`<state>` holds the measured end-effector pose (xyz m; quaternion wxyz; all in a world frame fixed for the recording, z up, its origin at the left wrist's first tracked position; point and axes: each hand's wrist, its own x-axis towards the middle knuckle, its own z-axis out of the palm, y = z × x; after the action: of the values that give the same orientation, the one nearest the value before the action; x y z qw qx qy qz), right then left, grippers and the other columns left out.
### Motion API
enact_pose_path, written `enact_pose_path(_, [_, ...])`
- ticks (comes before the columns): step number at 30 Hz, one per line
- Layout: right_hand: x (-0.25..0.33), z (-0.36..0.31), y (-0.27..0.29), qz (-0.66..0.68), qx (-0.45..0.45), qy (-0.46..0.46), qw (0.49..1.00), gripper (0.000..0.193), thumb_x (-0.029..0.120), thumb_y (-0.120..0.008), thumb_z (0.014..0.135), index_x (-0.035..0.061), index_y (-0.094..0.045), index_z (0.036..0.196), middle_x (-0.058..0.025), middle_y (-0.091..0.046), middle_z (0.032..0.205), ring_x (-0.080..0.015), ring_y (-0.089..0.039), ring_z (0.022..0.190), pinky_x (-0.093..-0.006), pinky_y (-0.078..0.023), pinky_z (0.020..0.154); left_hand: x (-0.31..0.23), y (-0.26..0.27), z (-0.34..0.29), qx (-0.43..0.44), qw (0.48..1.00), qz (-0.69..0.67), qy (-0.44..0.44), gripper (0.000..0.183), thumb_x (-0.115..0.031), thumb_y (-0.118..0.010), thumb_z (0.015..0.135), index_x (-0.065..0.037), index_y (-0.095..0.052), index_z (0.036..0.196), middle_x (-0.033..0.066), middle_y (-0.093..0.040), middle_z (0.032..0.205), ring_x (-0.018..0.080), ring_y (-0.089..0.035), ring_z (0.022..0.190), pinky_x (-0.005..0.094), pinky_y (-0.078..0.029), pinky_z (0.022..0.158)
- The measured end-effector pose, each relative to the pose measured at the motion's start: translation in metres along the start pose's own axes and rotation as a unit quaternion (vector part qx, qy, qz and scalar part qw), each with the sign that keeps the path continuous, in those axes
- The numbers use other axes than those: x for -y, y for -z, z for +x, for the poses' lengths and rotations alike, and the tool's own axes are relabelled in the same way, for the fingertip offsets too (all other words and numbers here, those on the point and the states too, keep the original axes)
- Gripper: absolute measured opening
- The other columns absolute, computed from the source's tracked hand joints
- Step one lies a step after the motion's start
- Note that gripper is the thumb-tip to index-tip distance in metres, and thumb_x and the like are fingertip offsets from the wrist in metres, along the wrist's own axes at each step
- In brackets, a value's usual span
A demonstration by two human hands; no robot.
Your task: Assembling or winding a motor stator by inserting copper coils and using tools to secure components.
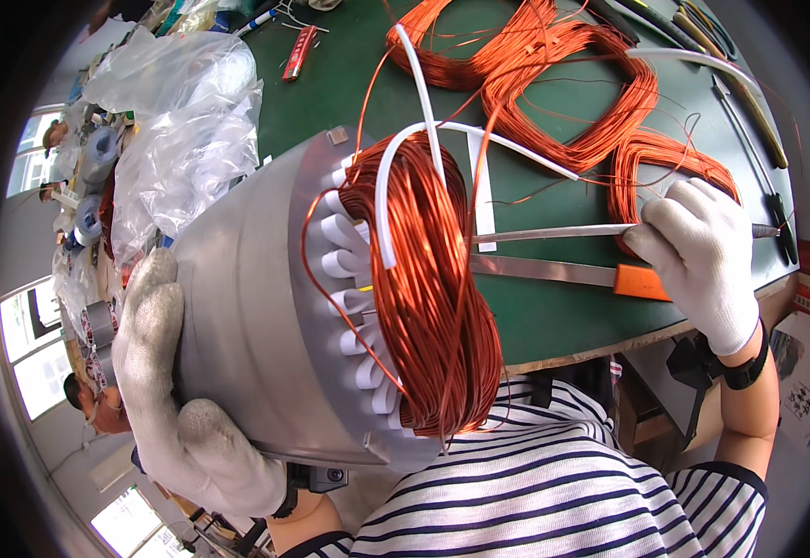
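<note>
A grey metal stator housing (247,298) lies on its side, its end facing right. Copper wire windings (433,307) bulge out of that end, with white insulation strips (340,263) looped around the slots. White sleeving (428,102) curves over the windings. My left hand (168,400), in a white glove, is pressed around the housing's left end, fingers along the metal and thumb below. In a matching glove, my right hand (698,256) is closed around a long narrow metal tool (563,234), whose tip reaches the windings. An orange-handled blade (642,281) lies just below it.
Orange copper wire coils (567,102) lie across the far side of the green table (330,84). A screwdriver (777,209) rests near the right edge. Clear plastic bags (182,121) are heaped at the left. A red packet (300,53) lies at the back.
</note>
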<state>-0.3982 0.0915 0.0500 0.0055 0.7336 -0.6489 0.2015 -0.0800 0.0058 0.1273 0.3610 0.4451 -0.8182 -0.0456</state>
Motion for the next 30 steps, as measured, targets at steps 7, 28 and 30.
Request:
enact_pose_path(7, [0.000, 0.004, -0.004, 0.005, 0.029, 0.005, 1.000, 0.025, 0.022, -0.075, 0.077, 0.0048, -0.058, 0.071, -0.0083, -0.049, 0.065, -0.0260, -0.055, 0.064, -0.0370, -0.043, 0.058, -0.002, 0.003, -0.004, 0.004, 1.000, 0.016, 0.010, 0.071, -0.053, -0.040, 0.098, 0.011, -0.058, 0.120, 0.0285, -0.058, 0.124, 0.0390, -0.055, 0.120, 0.0474, -0.038, 0.106])
enact_pose_path(28, [-0.022, -0.044, 0.089, 0.040, -0.063, -0.016, 0.997, 0.030, 0.027, -0.073, 0.077, 0.0049, -0.054, 0.069, -0.0053, -0.041, 0.064, -0.0208, -0.046, 0.058, -0.0352, -0.033, 0.050, -0.007, 0.010, 0.003, 0.036, 0.999, -0.009, -0.014, 0.052, -0.039, -0.049, 0.096, 0.008, -0.061, 0.115, 0.0243, -0.061, 0.120, 0.0405, -0.056, 0.116, 0.0486, -0.039, 0.105])
enact_pose_path(30, [-0.050, -0.069, 0.104, 0.287, -0.151, -0.118, 0.938, 0.038, 0.038, -0.061, 0.093, 0.0049, -0.054, 0.075, -0.0007, -0.038, 0.063, -0.0148, -0.040, 0.057, -0.0305, -0.030, 0.050, -0.005, 0.009, 0.004, 0.046, 0.998, -0.006, -0.036, 0.048, -0.038, -0.049, 0.096, 0.007, -0.061, 0.111, 0.0245, -0.062, 0.117, 0.0434, -0.057, 0.113, 0.0504, -0.042, 0.101])
